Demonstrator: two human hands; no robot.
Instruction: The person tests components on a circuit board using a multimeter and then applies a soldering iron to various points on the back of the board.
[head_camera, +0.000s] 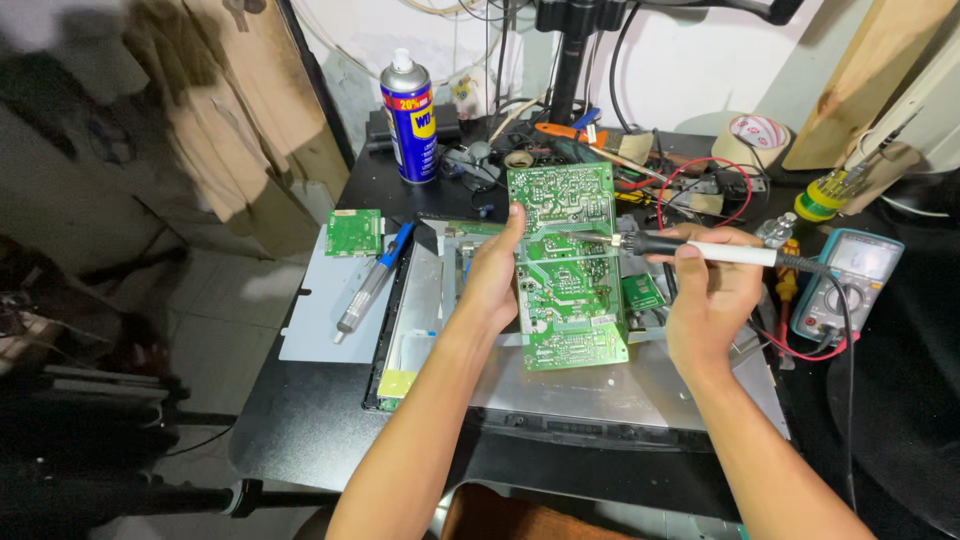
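Black workbench (300, 420), matte top; bare room only along its front left corner, while the back edge is crowded with cables and tools. Flat metal panel (620, 385) lies across the middle, dull grey, its front edge near the bench edge. Thin grey sheet (315, 320) to the left overhangs the bench side; on it a small green board (353, 232) and a blue-handled suction pump (370, 285), lying slantwise. Large green circuit board (565, 265), rectangular, solder side up with pale tracks, held tilted above the panel. Left hand (492, 280) grips the board's left edge, thumb on its face, fingers closed behind. Right hand (712, 300) is closed around a soldering iron (700, 250), white and black barrel, its tip touching the board near mid-height. Teal meter (850, 285) sits just right of that hand. Blue spray can (408, 120) stands upright at the back.
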